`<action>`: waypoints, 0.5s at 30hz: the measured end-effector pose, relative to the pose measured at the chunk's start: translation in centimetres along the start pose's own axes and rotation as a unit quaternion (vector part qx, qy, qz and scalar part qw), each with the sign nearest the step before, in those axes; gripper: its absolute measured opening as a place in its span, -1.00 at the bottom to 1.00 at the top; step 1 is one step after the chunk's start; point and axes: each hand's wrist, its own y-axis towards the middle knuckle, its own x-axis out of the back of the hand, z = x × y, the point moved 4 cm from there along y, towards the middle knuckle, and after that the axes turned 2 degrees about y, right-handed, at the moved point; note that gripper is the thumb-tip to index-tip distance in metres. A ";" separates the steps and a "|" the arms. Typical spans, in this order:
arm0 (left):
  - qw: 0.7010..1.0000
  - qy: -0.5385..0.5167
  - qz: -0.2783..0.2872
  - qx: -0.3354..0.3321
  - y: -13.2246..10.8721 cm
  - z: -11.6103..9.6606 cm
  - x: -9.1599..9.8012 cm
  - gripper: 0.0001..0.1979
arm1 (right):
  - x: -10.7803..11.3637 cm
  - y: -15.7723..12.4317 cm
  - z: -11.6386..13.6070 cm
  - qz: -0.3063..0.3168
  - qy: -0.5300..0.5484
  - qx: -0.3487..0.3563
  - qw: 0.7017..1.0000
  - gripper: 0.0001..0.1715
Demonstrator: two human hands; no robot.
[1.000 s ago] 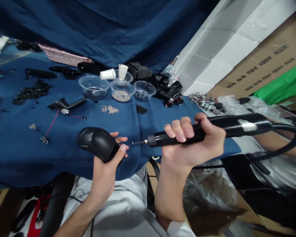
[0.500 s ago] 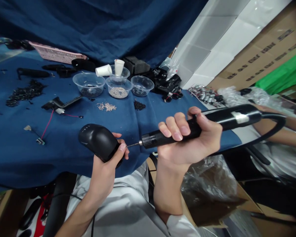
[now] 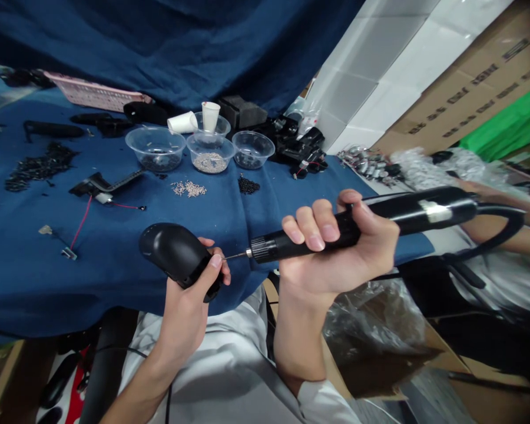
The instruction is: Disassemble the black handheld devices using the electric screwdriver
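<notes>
1. Two bare hands worked just below the middle of the view, a black housing [image 3: 171,250] in one and a corded driver [image 3: 408,213] in the other. Clock directions here ran from the housing, with 12 pointing away from the wearer.
2. The left hand [image 3: 188,300] gripped the housing by its 4 o'clock end, thumb along the near side and fingertips showing past the far side. The rounded end pointed toward 10 o'clock, above the near part of the blue cloth [image 3: 110,277].
3. The right hand [image 3: 342,265] was wrapped firmly round the driver, out at 3 o'clock. The thin bit [image 3: 236,256] pointed back toward 9 and ended at the left thumb; whether it sat in a screw could not be told, since the thumb hid that spot.
4. The step in hand seemed to be bringing the bit to bear on the gripped end, probably to turn a fastener.
5. The next move, by judgement, called for a steady left grip, the bit held in line, and light pressure, with the thumb clear of the tip.
6. Silvery small parts [image 3: 189,189] lay between 12 and 1, and dark ones [image 3: 248,185] between 1 and 2.
</notes>
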 end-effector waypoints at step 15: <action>0.999 0.007 0.020 -0.029 0.1 -0.2 0.0 -0.59 | -0.5 -0.8 0.8 0.018 -0.033 0.029 0.999 -0.76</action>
